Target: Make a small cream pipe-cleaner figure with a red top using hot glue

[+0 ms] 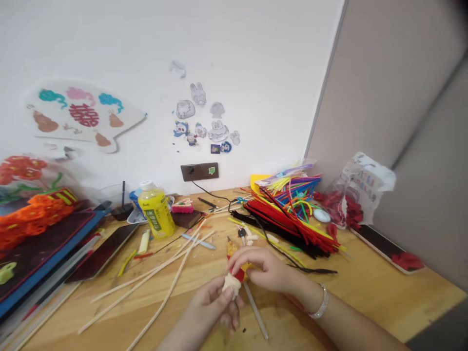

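My left hand [214,304] is curled around a small cream-coloured fuzzy piece [231,284] just above the wooden table [369,287]. My right hand [265,270], with a beaded bracelet at the wrist, pinches the red and yellow part [239,273] at the top of that same piece. Both hands meet at the table's near middle. A grey stick [256,312] lies on the table right under them. Several long cream pipe cleaners [157,273] fan out to the left of my hands.
A heap of coloured pipe cleaners [292,214] lies behind my right hand. A yellow drink bottle [156,210], a plastic bag of red pieces [351,195], dark trays [47,248] with orange craft flowers and a wall socket [199,171] ring the space.
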A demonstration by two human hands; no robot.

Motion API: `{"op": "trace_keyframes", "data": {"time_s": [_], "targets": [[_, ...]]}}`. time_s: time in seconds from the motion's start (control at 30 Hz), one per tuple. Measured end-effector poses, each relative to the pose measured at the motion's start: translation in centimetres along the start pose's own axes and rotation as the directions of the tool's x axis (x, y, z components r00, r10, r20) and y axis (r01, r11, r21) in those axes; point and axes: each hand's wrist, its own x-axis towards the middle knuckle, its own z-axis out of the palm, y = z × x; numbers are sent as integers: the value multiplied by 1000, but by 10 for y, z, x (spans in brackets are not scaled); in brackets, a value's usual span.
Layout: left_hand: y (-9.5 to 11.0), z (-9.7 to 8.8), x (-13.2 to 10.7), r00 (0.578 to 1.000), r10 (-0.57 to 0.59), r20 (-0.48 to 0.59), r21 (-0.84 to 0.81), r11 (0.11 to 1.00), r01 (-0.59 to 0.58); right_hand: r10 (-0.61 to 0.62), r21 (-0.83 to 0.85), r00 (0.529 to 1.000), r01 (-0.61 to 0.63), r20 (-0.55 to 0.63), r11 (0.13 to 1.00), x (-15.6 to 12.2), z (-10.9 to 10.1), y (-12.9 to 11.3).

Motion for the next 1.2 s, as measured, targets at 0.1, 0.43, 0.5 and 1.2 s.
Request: {"op": "trace_keyframes", "data": {"time_s": [0.1, 0.43, 0.5, 1.2], "targets": [[5, -2, 4, 986, 127, -104, 101, 988, -116, 77, -7, 997, -77, 15, 997, -1, 0, -5], [8, -2, 3, 981, 125, -148, 71, 991, -116, 155, -99, 985, -161, -71, 982, 0, 6, 6], [9, -2, 3, 981, 128, -147, 60, 991, -120, 156, -72, 984, -162, -86, 984, 0, 6, 8], [13, -8, -1, 982, 151, -114, 154, 979, -132, 316, 110, 933, -301, -172, 947, -1, 17, 7]]}}
